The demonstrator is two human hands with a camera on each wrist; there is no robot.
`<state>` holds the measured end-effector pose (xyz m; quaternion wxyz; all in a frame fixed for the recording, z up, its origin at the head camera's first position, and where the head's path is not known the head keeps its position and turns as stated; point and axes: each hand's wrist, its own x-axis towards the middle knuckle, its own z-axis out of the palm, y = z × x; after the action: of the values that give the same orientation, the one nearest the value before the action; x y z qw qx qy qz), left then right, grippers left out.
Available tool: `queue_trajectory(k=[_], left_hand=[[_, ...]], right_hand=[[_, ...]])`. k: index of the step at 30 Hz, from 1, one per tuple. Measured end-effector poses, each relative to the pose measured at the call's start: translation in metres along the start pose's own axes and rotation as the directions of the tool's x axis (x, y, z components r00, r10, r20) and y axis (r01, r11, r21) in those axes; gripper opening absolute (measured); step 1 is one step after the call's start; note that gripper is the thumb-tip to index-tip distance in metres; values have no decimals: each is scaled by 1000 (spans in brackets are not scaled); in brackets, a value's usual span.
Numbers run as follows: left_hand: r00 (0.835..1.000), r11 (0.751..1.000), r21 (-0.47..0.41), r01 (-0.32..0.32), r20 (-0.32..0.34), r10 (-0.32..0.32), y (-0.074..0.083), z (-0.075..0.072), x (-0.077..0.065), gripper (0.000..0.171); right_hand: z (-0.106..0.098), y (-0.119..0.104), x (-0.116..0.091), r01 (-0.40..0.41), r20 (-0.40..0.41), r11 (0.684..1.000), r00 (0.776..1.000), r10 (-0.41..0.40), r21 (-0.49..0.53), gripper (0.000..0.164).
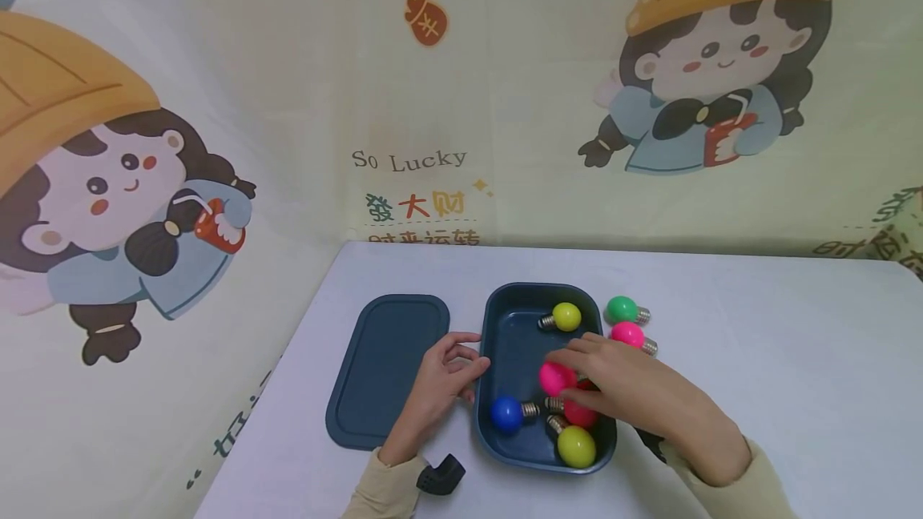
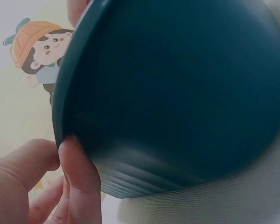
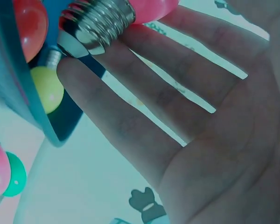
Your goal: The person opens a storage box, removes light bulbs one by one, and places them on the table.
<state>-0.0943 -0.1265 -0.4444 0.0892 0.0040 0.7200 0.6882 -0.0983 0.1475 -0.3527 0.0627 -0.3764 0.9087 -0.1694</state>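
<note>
My left hand (image 1: 441,373) is at the left side of a dark blue box (image 1: 513,343). In the left wrist view, its thumb and a finger pinch the box's rim (image 2: 79,60). Over the box's right half, my right hand (image 1: 620,379) holds a pink light bulb (image 1: 556,379) at its fingertips. The right wrist view shows the bulb's silver screw base (image 3: 100,25) against the fingers, with the thumb hidden. Below that hand lie a red bulb (image 1: 581,414) and a yellow bulb (image 1: 576,447); a blue bulb (image 1: 507,415) lies to their left.
Another yellow bulb (image 1: 566,316) lies at the box's far end. Outside its right edge, a green bulb (image 1: 621,309) and a second pink bulb (image 1: 626,334) rest on the white table (image 1: 779,359). A flat dark blue lid (image 1: 385,367) lies left of the box.
</note>
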Motion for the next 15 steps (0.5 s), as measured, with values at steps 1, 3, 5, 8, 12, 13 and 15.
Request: queue_trajectory(k=[1, 3, 5, 8, 12, 13, 15], left_hand=[[1000, 1000, -2, 3, -2, -3, 0, 0, 0, 45], [1000, 1000, -2, 3, -2, -3, 1, 0, 0, 45], [1000, 1000, -3, 3, -2, -3, 1, 0, 0, 45], [1000, 1000, -2, -3, 1, 3, 1, 1, 0, 45], [1000, 1000, 0, -2, -1, 2, 1, 1, 0, 45], [1000, 1000, 0, 0, -2, 0, 1, 1, 0, 45], [1000, 1000, 3, 2, -3, -2, 0, 1, 1, 45]], right_hand=[[-1, 1, -1, -14, 8, 1000, 1000, 14, 9, 40], [-3, 3, -4, -37, 18, 999, 999, 36, 20, 41], [-4, 4, -7, -57, 21, 998, 998, 57, 30, 42], [-5, 7, -11, -66, 15, 997, 998, 66, 30, 43], [-5, 11, -16, -68, 7, 998, 998, 68, 20, 44], [-6, 11, -18, -69, 6, 997, 998, 69, 20, 44], [-6, 13, -20, -74, 2, 997, 997, 74, 30, 44]])
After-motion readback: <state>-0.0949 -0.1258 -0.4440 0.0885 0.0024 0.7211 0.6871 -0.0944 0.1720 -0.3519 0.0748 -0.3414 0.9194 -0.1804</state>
